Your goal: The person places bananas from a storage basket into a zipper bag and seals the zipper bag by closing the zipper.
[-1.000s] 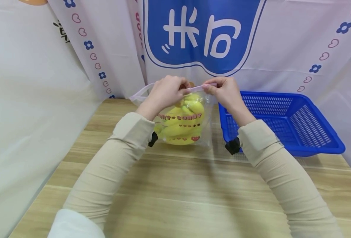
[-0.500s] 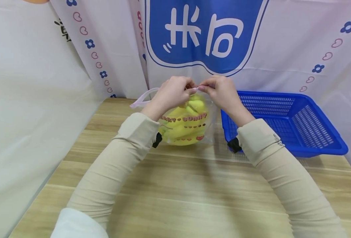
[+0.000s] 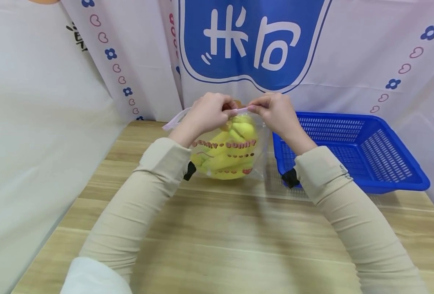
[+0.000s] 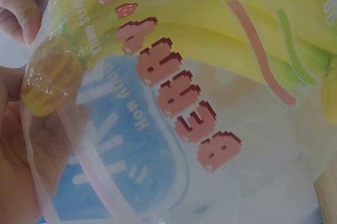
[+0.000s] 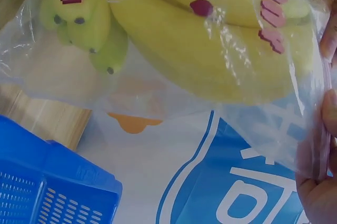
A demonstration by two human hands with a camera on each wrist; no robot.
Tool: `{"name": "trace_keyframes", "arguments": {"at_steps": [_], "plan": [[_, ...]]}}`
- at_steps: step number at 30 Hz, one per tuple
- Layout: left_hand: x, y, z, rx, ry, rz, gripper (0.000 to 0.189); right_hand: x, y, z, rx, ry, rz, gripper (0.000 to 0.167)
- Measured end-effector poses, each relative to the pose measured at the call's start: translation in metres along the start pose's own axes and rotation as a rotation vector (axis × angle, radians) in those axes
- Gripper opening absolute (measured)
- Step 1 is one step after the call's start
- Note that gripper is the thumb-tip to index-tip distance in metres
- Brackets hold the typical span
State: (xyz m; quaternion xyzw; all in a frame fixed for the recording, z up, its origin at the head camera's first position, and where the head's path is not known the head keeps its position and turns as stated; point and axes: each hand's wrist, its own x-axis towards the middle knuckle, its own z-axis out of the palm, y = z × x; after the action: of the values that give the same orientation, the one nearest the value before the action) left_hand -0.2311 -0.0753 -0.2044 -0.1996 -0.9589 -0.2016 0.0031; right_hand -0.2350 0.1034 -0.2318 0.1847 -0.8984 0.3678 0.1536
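A clear zip bag with pink lettering stands on the table in the head view. Yellow bananas fill most of it and show through the plastic. My left hand pinches the bag's pale pink top edge near its middle. Just to the right, my right hand pinches the same edge, leaving a short stretch of strip between the two hands. At the left, the bag's mouth gapes in a loop. In the right wrist view the right hand grips the zip edge, beside the bananas.
A blue perforated basket stands right of the bag, partly behind my right forearm. The wooden table stretches in front. A white printed cloth with a blue emblem hangs close behind the bag.
My left hand slid right along the bag's top edge until it met the right hand, then came back left. The right hand stayed near the same place, still pinching the edge.
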Motion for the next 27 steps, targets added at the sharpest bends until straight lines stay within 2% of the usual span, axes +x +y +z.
{"name": "trace_keyframes", "arguments": {"at_steps": [4,9,13,18,24,27], "plan": [[-0.0005,-0.0032,0.0004,-0.012,-0.001,0.027,0.022,0.0005,-0.0004,0.0007,-0.008,-0.006,0.0,0.021],[-0.0008,-0.0042,0.003,-0.065,-0.011,0.051,0.026,0.0017,0.0,-0.0014,-0.031,-0.056,0.005,0.023],[-0.0001,-0.0034,0.0037,-0.075,-0.01,0.04,0.026,0.0018,-0.0006,-0.0034,-0.096,-0.091,-0.07,0.024],[0.0029,-0.0014,0.0016,-0.036,-0.003,0.021,0.024,0.0009,-0.0028,-0.0027,-0.136,-0.08,-0.191,0.021],[0.0043,-0.0005,-0.0023,-0.035,-0.013,-0.024,0.023,0.0003,-0.0004,-0.0023,-0.104,-0.037,-0.169,0.018],[0.0036,-0.0019,-0.0031,-0.039,-0.014,-0.024,0.022,0.0009,0.0016,-0.0018,-0.107,-0.031,-0.158,0.017]]}}
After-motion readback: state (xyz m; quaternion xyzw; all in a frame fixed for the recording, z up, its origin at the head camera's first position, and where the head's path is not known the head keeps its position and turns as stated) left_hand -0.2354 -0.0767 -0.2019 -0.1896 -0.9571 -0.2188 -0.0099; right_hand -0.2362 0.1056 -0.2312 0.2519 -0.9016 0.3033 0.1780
